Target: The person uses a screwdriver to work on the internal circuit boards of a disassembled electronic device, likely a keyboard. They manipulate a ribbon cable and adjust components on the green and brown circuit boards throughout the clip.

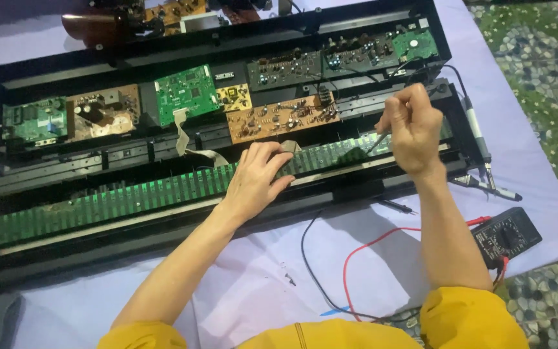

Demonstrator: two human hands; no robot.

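An opened black electronic keyboard chassis (163,52) lies across a pale cloth, with several green, brown and yellow circuit boards inside. A long green contact board (130,197) runs along its front. My left hand (256,178) rests flat on this strip near its middle, fingers spread. To the right, my right hand (411,126) is closed around a thin dark tool (377,142) whose tip touches the green strip.
A black multimeter (505,236) with red and black leads (356,265) lies at the right on the pale cloth (259,278). A soldering iron (476,129) and pen-like tools (485,186) sit by the chassis's right end. Pebbled floor shows at the far right.
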